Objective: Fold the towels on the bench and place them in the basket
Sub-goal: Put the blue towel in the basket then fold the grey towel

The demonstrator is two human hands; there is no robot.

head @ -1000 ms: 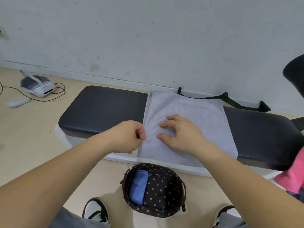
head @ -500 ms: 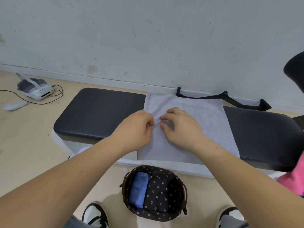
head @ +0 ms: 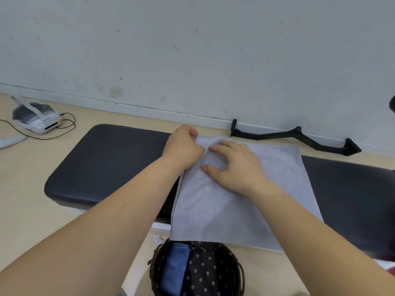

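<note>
- The grey towel (head: 224,210) is lying spread across the black bench (head: 106,165). Its near edge is overhanging the front, just above the basket (head: 213,272) standing on the floor (head: 32,199). A folded blue towel (head: 176,268) is sitting in the left side of the basket.
- The left hand (head: 182,147) is pinching the far-left corner of the grey towel, with its fingers (head: 192,133) curled round the cloth. The right hand (head: 237,167) is resting just beside it on the grey towel, with its fingers (head: 222,146) spread and pressing flat.
- Risk, crooked fold: the far-right corner is lying unheld. If the left hand is carrying its corner over alone, the edges are likely to be landing out of line.
- Risk, bunching: cloth is ridging up between the two hands. With the right hand pressing this close to the pinched corner, the ridge is likely to be getting trapped inside the fold.
- Risk, sliding: the bench cover is looking smooth and the near edge is hanging free. A pull toward the body is likely to be dragging the grey towel onto the floor, or unfolded into the basket.
- Risk, lost corner: the pinch is taking in little cloth, so a quick lift is risking a slip.
</note>
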